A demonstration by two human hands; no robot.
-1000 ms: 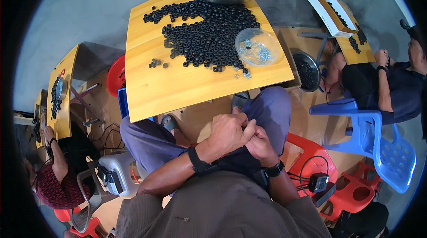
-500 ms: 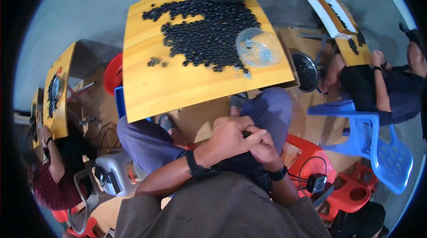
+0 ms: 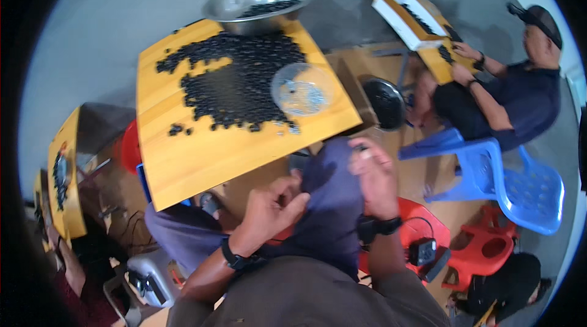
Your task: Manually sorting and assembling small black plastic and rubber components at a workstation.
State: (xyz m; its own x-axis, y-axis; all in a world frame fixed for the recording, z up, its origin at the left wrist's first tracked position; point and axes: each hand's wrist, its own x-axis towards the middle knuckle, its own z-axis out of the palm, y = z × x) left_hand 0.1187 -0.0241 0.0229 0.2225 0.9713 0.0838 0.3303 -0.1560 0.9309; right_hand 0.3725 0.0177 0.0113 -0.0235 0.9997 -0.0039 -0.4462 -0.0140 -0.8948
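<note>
Above my right thigh, my right hand pinches a small black piece at its fingertips; its exact kind is too small to make out. My left hand is over my lap, fingers loosely curled and thumb apart, with nothing visible in it. Beyond my hands stands a yellow wooden table. Many small black ring-like pieces lie spread over it. At their right sits a round clear plastic tub with small shiny bits inside.
A metal bowl with black pieces stands at the table's far edge. Right of the table are a dark basin, a blue chair and red stools. A co-worker sits at a table with a white box; another person is far left.
My hands, together before, have come apart: the right went right and outward with the black piece, the left moved left. The view has shifted, so the table appears lower and further left.
</note>
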